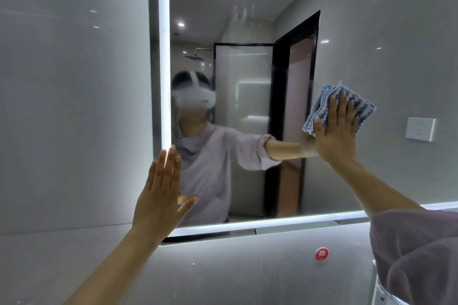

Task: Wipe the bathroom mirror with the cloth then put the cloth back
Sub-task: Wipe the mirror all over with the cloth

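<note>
The lit bathroom mirror (247,20) fills the middle of the head view, with streaks near its top. A folded blue-and-white striped cloth (359,104) lies flat against the glass at the right. My right hand (334,129) presses it there with straight, spread fingers. My left hand (161,193) is raised flat, fingers straight, at the mirror's lower left corner, holding nothing.
Grey tiled walls surround the mirror. A red round sticker (321,254) sits on the wall below the mirror. The mirror reflects a white wall socket (420,129), a shower head and a dark-framed door. My sleeve (416,250) fills the lower right.
</note>
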A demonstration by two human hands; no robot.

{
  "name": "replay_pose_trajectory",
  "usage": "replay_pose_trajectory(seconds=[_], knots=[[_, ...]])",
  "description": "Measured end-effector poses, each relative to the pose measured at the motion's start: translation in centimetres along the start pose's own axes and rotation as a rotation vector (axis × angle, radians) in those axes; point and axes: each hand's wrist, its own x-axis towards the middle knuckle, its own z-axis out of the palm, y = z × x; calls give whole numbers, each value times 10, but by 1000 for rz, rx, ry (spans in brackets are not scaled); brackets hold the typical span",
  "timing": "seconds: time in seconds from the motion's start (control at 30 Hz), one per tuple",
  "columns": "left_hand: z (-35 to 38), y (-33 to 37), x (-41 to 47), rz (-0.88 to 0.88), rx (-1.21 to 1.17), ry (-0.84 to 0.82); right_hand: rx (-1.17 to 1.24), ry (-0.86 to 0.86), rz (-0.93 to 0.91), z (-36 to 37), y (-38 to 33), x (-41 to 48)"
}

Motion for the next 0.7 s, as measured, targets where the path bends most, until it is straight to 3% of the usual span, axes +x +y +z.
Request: replay_pose_trajectory(seconds=[0.13,0.23,0.37,0.57,0.7], knots=[[0,0,0,8,-17,1,23,-1,44,1,-24,-12],[0,0,0,6,-30,-2,21,20,-29,4,-46,-24],[-2,1,0,-2,-44,-11,0,53,-169,10,-86,-37],[-4,2,-1,-2,-34,-14,-2,-28,-536,19,-159,-54],[-3,2,0,-3,-45,-1,18,-19,-639,24,-200,-69]])
